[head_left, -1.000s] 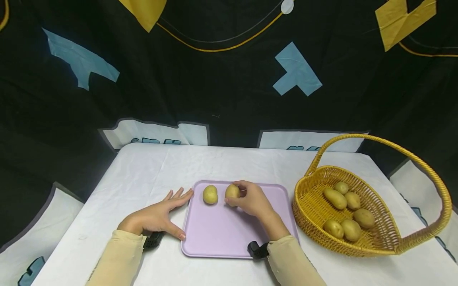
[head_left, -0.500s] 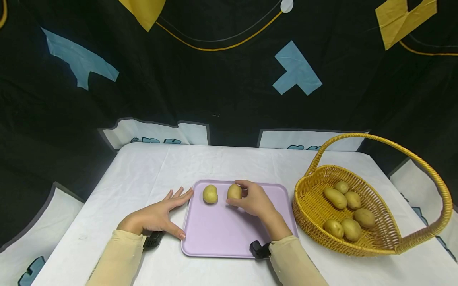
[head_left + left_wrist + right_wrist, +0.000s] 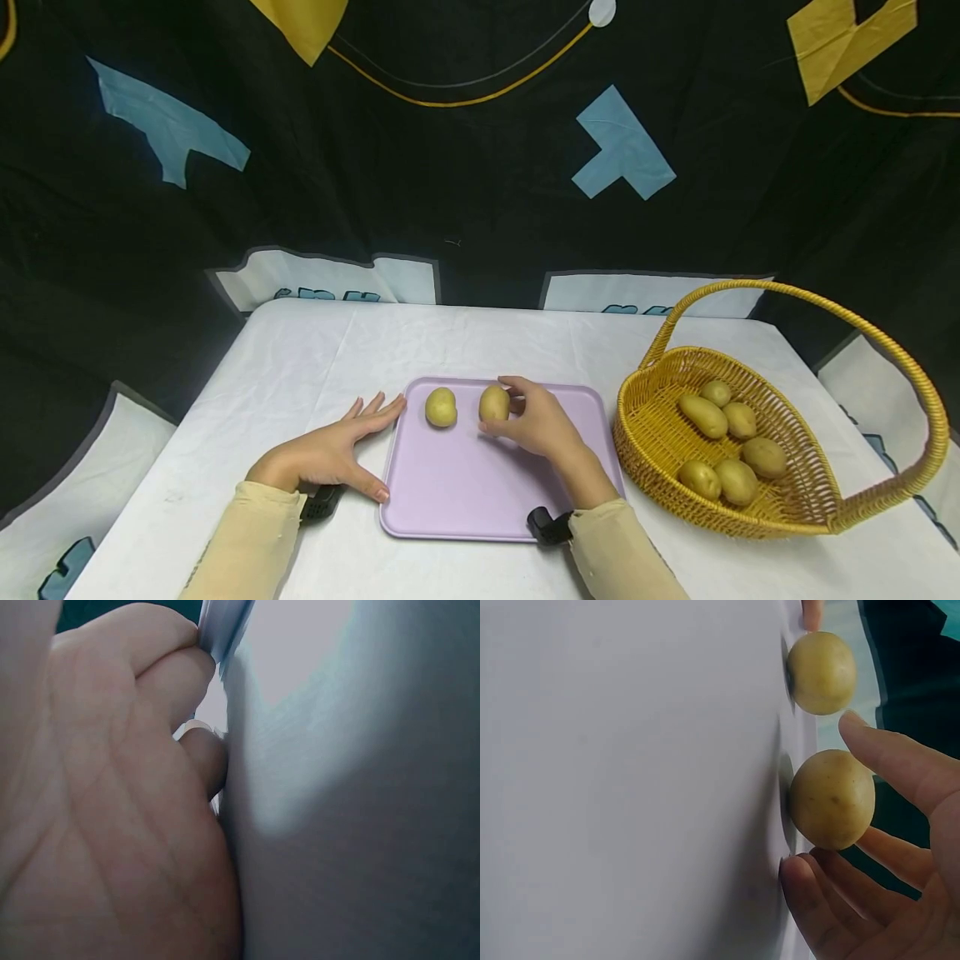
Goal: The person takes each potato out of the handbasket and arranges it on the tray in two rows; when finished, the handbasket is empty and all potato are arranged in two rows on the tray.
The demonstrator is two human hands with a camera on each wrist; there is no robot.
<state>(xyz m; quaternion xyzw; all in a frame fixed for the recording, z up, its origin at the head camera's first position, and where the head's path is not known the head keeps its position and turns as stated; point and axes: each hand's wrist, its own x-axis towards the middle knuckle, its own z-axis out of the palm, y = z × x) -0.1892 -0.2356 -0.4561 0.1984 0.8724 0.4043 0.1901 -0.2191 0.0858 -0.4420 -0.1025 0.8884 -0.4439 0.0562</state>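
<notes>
In the center of the head view, the right hand (image 3: 536, 421) curved its thumb and fingers around a potato (image 3: 494, 404) that sat on a lilac tray (image 3: 457, 492). The right-wrist view showed fingertips against the potato's lower side. A second potato (image 3: 441, 408) sat apart from it, near the tray's upper left corner. The left hand (image 3: 337, 450) lay at the tray's left edge, fingers spread, its thumb and a fingertip touching the rim. At the right of the frame, a yellow wicker basket (image 3: 652, 467) with a tall handle stood on the white-covered tabletop (image 3: 315, 350) and held six more potatoes (image 3: 737, 482). A dark backdrop (image 3: 480, 192) filled the top of the frame.
</notes>
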